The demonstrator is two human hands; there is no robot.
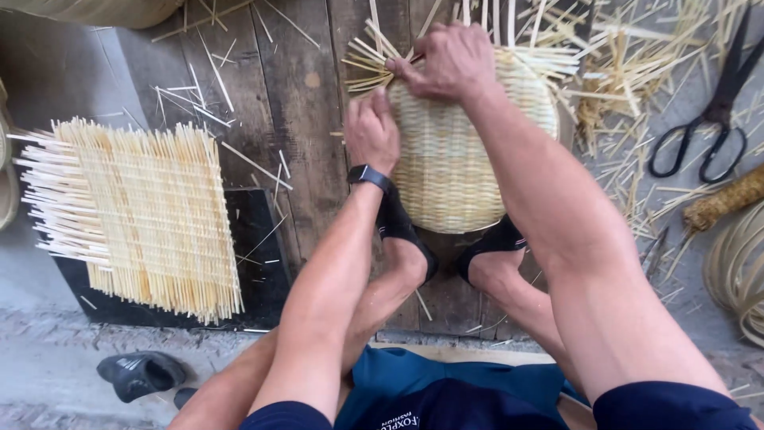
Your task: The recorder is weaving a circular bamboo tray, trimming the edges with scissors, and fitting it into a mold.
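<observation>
The round woven basket base [465,155] lies on dark wooden planks [306,103] just above frame centre, pinned at its near edge under both of the person's feet in black sandals [402,231]. Loose pale strips [370,56] fan out from its rim between ten and two o'clock.

Left hand [370,131]: pressed on the basket's rim at nine o'clock, fingers curled down against the weave; whether they pinch a strip cannot be told. A black wristband [368,176] sits on this wrist.

Right hand [450,60]: at the rim near eleven o'clock, fingers clenched on the loose strips there, thumb side toward the left hand. The two hands are near, not touching.

Surroundings: a flat square woven mat [139,211] lies at nine o'clock, well apart from the basket, resting partly on a black board [255,263]. Black scissors [708,111] lie at two o'clock among scattered offcuts. A coil of cane [736,271] shows at the right edge, at four o'clock. A dark shoe [139,374] sits at seven o'clock
</observation>
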